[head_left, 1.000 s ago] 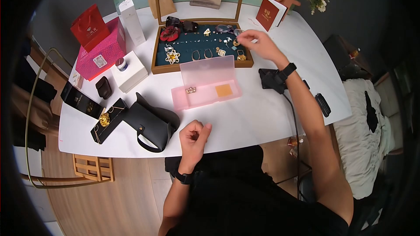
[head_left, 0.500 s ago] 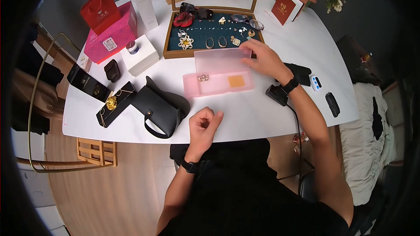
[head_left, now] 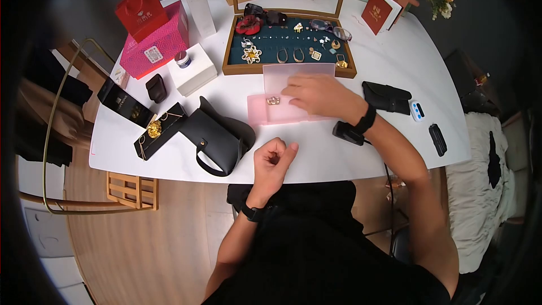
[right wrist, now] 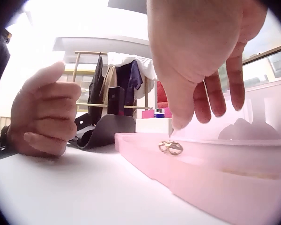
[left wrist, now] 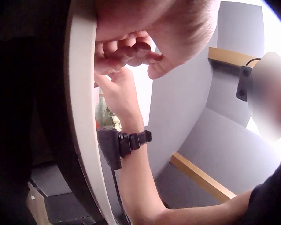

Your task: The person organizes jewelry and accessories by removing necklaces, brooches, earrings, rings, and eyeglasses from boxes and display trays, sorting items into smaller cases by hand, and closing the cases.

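Note:
My right hand (head_left: 319,93) reaches over the open pink plastic case (head_left: 257,112), palm down. In the right wrist view its thumb points down, the index finger is hidden behind it, and the other fingers hang loosely. A tiny pale piece of jewelry (right wrist: 171,133) shows at the thumb tip, pinched there; its kind cannot be told. Just below lies a gold openwork jewel (right wrist: 171,148) inside the case. My left hand (head_left: 272,164) rests at the table's front edge, fingers loosely curled round nothing. Behind the case stands a wooden jewelry box (head_left: 234,69) with its glass lid raised.
A black handbag (head_left: 212,141) and a black jewelry tray (head_left: 141,146) lie to the left. White box (head_left: 195,73), jar (head_left: 182,59) and pink box (head_left: 172,45) stand behind them. On the right are a black pouch (head_left: 387,97), a black device (head_left: 348,134) with a cable, and a red book (head_left: 379,11).
My right hand has come from the jewelry box's right side, past the pink case's lid, leftward to above the case. The left hand keeps its pose. The head view has shifted slightly.

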Demonstrator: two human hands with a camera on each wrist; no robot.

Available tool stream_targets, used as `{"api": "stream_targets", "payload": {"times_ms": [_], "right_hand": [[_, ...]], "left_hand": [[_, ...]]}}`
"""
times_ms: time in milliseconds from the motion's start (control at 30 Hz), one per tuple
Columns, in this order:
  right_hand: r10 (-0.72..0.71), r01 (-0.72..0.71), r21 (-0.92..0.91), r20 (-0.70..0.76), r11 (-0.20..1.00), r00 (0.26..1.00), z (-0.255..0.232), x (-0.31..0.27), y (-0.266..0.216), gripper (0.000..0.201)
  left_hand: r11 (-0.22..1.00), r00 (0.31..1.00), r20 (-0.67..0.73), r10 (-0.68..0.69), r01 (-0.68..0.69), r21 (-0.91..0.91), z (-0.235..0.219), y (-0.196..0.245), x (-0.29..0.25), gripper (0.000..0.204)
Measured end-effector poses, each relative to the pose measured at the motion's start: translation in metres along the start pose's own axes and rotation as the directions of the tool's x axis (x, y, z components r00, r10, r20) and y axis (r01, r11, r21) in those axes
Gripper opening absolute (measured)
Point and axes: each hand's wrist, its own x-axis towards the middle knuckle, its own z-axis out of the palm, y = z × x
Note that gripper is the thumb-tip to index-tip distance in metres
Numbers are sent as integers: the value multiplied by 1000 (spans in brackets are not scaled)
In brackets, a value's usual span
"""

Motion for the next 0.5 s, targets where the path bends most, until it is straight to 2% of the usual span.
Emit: {"api": "stream_targets", "payload": {"times_ms": [33, 100, 233, 333, 433, 500], "right_hand": [[0, 0, -2, -6, 1000, 1000, 3, 7, -4, 18], [-4, 5, -9, 105, 1000, 995, 10, 18, -9, 19], [16, -11, -53, 83, 999, 996, 24, 27, -12, 14], [-44, 55, -83, 126, 995, 991, 24, 26, -14, 11], [-4, 8, -29, 109, 1000, 994, 25, 23, -16, 11], [78, -85, 31, 191, 996, 979, 23, 22, -18, 11]], "left_hand": [[1000, 1000, -15, -4, 4, -30, 1, -1, -1, 39], [999, 1000, -13, -3, 2, -37, 2, 0, -1, 39], [1000, 1000, 7, -11, 11, -26, -1, 2, 0, 37], [1000, 1000, 4, -12, 12, -20, -2, 2, 0, 36], [1000, 1000, 5, -12, 12, -24, -2, 1, -1, 36], [1000, 1000, 7, -7, 7, -31, -2, 0, 0, 36]]}}
